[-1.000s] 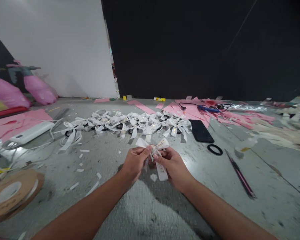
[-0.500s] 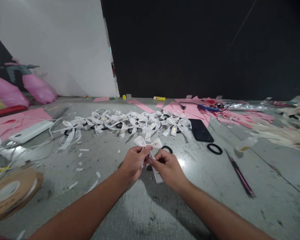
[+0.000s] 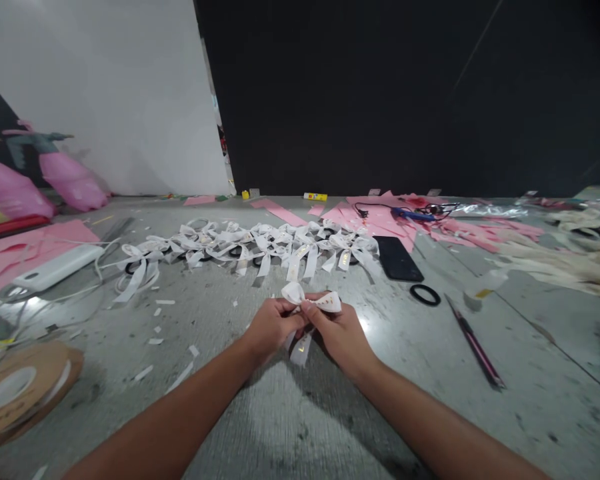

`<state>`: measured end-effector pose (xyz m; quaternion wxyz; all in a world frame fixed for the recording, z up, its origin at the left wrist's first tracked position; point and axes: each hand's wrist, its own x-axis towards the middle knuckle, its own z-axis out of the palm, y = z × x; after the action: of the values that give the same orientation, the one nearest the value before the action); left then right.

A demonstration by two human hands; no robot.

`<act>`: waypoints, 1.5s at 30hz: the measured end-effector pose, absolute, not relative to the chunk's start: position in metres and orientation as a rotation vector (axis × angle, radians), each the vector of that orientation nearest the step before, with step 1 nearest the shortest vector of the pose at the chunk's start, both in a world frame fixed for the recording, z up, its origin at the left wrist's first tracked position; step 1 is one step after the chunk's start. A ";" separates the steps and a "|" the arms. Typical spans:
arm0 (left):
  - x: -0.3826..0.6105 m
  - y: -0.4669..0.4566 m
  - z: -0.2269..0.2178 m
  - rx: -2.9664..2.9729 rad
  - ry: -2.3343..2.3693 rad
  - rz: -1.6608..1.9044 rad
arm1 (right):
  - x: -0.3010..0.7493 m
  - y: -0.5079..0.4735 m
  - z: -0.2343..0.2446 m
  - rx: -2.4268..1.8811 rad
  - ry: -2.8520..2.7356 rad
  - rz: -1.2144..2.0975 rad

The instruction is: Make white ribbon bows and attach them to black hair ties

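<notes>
A white ribbon bow [image 3: 325, 302] with gold lettering is pinched between my two hands, low over the grey table. My left hand [image 3: 273, 327] grips it from the left, close to the knot. From the right, my right hand [image 3: 337, 331] presses its thumb on the middle of the bow. One loop stands up at the left and the other spreads to the right; the tails hang below my fingers. Just beyond lies a row of similar white bows [image 3: 300, 250] with black rings among them. The black ring that was by this bow is hidden now.
Right of the bows lie a black phone [image 3: 399, 259], a loose black hair tie [image 3: 425, 295], a craft knife [image 3: 475, 343] and a small bottle [image 3: 485, 290]. A ribbon spool [image 3: 55, 373] and a white power strip [image 3: 57, 267] are at left. Pink scraps [image 3: 380, 217] lie at the back.
My right thumb has moved up onto the knot. The bow has turned slightly and shifted right, its tails now hanging forward, and the black ring beside it has gone from sight.
</notes>
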<state>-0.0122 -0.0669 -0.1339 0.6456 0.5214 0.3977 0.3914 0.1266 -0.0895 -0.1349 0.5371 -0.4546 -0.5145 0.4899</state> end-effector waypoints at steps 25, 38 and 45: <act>-0.015 -0.078 -0.129 2.003 0.974 0.963 | 0.129 -0.084 -0.146 -1.023 -1.011 1.186; -0.016 -0.066 -0.134 1.459 1.178 1.170 | 0.128 -0.093 -0.131 -1.192 -1.381 0.965; -0.018 -0.059 -0.146 1.341 1.289 1.196 | 0.127 -0.092 -0.133 -1.231 -1.561 0.644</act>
<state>-0.0178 -0.0595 -0.1465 0.4486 0.5421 0.5208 0.4834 0.1274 -0.0923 -0.1328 0.5022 -0.5093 -0.6459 0.2667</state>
